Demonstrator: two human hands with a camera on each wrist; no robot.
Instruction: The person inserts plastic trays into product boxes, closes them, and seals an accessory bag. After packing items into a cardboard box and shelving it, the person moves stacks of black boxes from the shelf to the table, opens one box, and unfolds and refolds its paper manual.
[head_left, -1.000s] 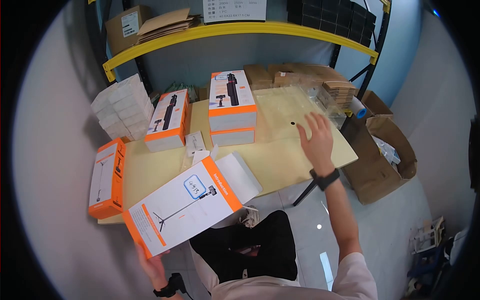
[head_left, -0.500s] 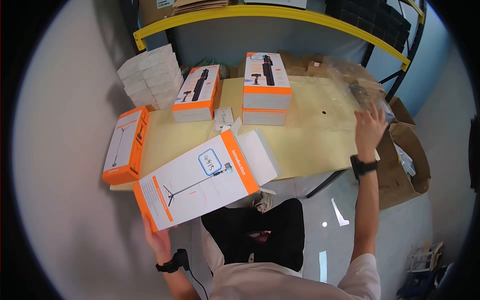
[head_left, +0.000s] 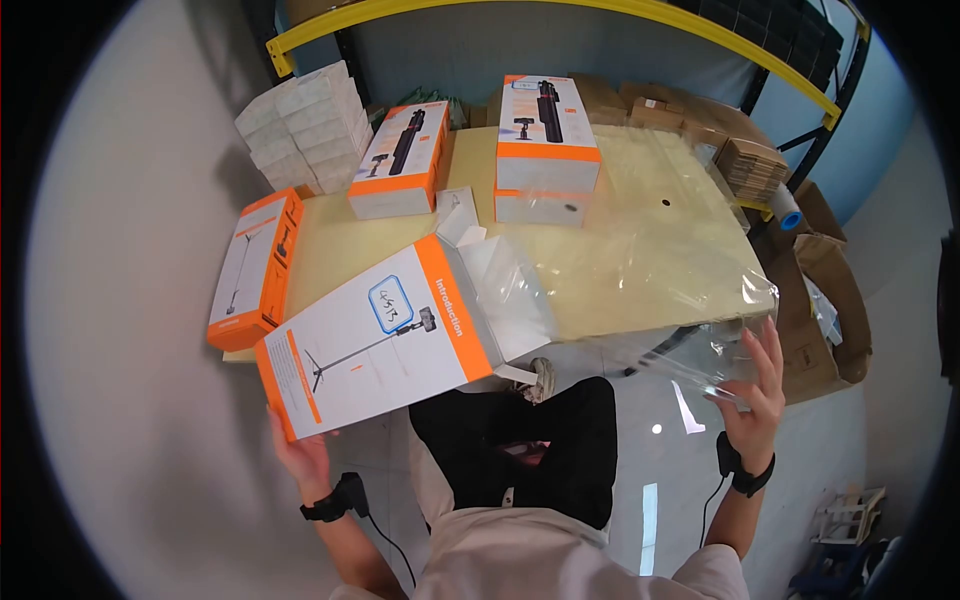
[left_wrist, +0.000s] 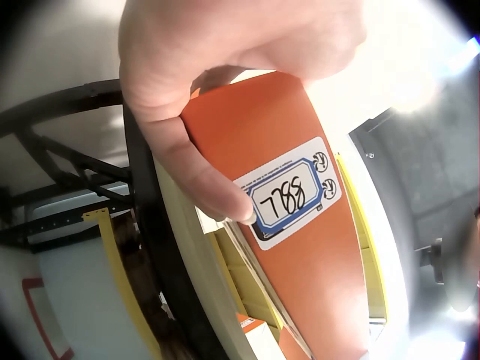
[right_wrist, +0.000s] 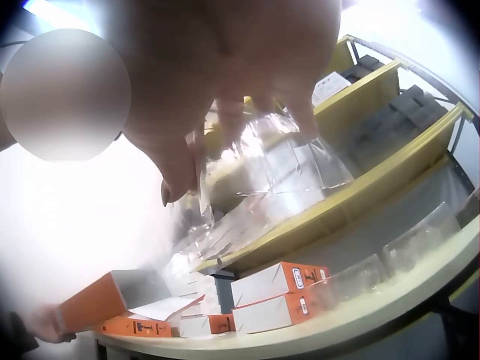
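Note:
My left hand [head_left: 303, 460] grips the lower left end of a white and orange tripod box [head_left: 370, 345], which tilts up to the right over the table's front edge. In the left wrist view, the thumb lies along the orange end panel [left_wrist: 315, 262] beside a handwritten label [left_wrist: 289, 196]. White flaps [head_left: 522, 315] stand open at the box's far end; its inside is hidden. Off to the right, my right hand [head_left: 755, 410] pinches the edge of a clear plastic bag [head_left: 740, 290]. The film spreads leftward over the table as far as the flaps.
More tripod boxes stand on the table: one at the left [head_left: 255, 265], one at the back [head_left: 400, 165], and a stack of two [head_left: 548, 140]. White cartons [head_left: 305, 130] are piled back left. A brown carton [head_left: 825, 340] sits beyond the right edge, below yellow shelving [head_left: 560, 12].
My right hand reached to the table's right side, then came back toward me with the clear bag, drawing it across the table. My left hand still holds the box, near the same place.

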